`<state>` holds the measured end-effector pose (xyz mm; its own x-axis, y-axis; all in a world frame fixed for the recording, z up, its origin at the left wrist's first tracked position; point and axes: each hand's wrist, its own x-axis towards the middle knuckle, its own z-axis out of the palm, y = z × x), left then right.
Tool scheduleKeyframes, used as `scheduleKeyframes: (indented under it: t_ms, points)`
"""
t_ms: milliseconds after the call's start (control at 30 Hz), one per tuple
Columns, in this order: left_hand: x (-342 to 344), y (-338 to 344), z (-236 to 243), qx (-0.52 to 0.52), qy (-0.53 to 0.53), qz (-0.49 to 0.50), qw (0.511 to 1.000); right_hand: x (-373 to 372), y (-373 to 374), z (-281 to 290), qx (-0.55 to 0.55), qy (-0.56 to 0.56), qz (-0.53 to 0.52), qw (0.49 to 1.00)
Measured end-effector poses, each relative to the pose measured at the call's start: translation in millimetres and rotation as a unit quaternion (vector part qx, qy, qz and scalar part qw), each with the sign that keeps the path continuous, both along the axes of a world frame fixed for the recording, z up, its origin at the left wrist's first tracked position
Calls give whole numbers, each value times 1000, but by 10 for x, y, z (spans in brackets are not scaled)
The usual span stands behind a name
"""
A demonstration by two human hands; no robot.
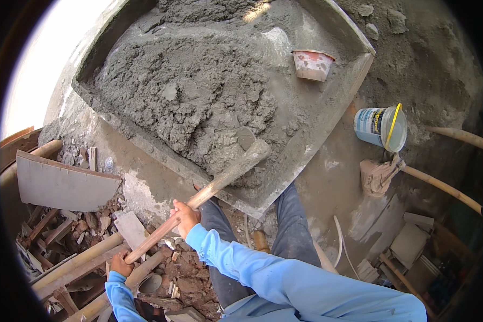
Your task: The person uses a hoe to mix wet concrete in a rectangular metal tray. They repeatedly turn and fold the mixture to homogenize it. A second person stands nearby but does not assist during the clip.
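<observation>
From where I stand, the person's right hand (187, 217) is wrapped around the middle of a long, round, pale-brown wooden handle (220, 183), and the left hand (122, 264) grips its lower end. The handle slants over the near-left edge of a wide, shallow, grey-crusted trough (308, 138); its far end is by the near corner, in lumpy, wet grey mortar (188, 96). A grey, rounded piece, probably its metal blade (246, 138), shows just beyond.

A hard pull could bring the blade against the rim or toward the dark trouser legs (296, 228) flanking that corner. If the mortar clings, a sudden release might upset the person's balance over the broken rubble (190, 271). The left knuckles could scrape the wooden poles (78, 263) nearby. A wide sweep might tip the smeared red-and-white plastic tub (312, 65) inside the right corner.
</observation>
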<state>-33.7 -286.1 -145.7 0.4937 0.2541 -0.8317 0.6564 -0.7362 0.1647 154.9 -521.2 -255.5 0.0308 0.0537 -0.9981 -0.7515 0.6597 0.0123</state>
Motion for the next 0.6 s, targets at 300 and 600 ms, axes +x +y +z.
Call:
scheduleKeyframes:
  t_ms: [300,600]
  points:
    - [1303,-3416,-1711,-221,-113,25,968,2049,-2543,-812,-244,-152,77,954]
    - [2441,-5423,-2173,-325,-63,189,925,3275,-4224,-1896,-387,-102,335,853]
